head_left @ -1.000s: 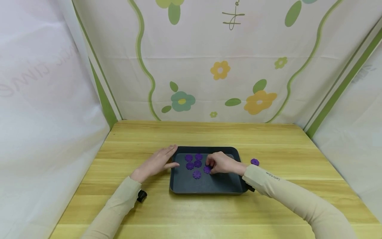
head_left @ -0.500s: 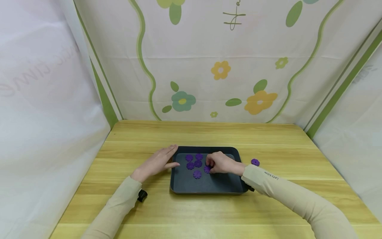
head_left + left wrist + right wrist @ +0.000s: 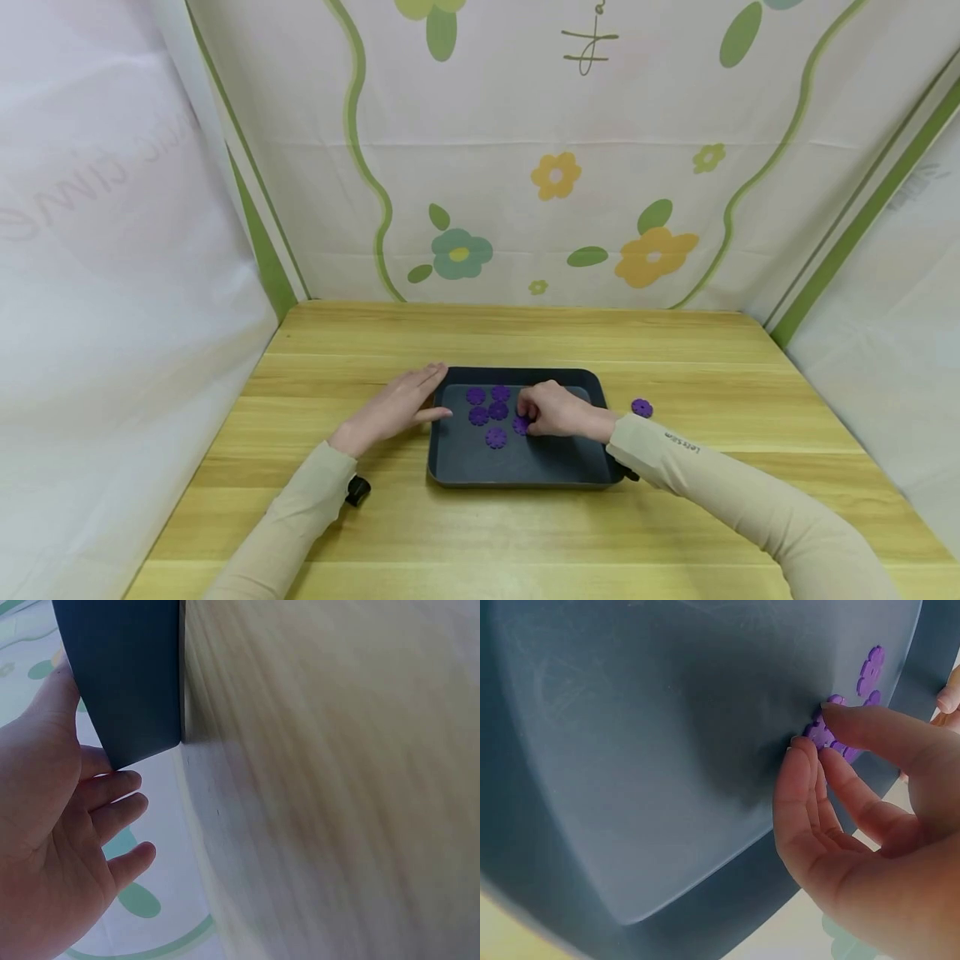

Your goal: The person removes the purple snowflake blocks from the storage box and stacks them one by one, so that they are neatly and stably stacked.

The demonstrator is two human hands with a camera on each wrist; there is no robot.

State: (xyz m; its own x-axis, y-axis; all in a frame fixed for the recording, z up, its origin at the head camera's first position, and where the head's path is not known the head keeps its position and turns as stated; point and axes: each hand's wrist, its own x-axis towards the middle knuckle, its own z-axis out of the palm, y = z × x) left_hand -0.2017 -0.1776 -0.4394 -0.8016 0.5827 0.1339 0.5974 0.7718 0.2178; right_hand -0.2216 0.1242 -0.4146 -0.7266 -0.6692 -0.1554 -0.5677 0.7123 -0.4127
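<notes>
Almost nothing has moved since one second ago

In the head view, my right hand [image 3: 558, 408] pinches one purple disc [image 3: 520, 426] inside the dark tray [image 3: 517, 468]; five other discs [image 3: 496, 437] lie to its left, one more disc [image 3: 642, 407] on the table [image 3: 480, 537]. In the left wrist view, my left hand [image 3: 52, 832], fingers relaxed, touches the tray corner. In the right wrist view, the pinched disc sits between thumb [image 3: 870, 727] and fingertips [image 3: 798, 754].
</notes>
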